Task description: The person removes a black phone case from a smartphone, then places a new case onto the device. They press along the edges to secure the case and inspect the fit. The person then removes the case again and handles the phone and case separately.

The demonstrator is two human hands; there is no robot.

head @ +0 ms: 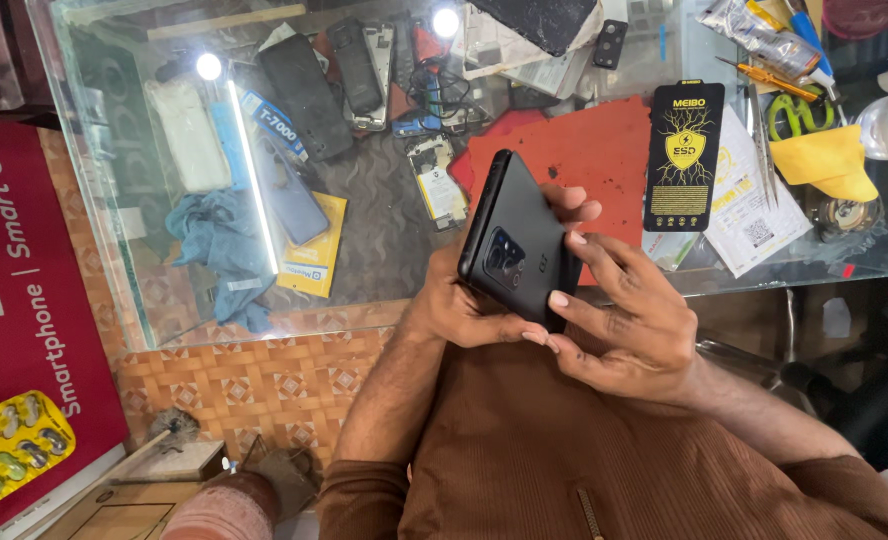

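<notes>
Both hands hold the black phone [517, 240] back-up over the glass table's [384, 270] near edge: left hand [454, 305] cradling, right hand [629, 320] pinching its lower edge. Back cover is on; black packet [684, 155] at one o'clock looks unopened.

Plenty of packaging around here. A tall black rectangular retail pack with gold print [684, 156] stands on the red mat, with a white printed leaflet [764, 205] just beside it to the right. Under the glass top sits a flat yellow card pack [316, 258]. A big red sign with white lettering [19, 290] fills the left edge.
</notes>
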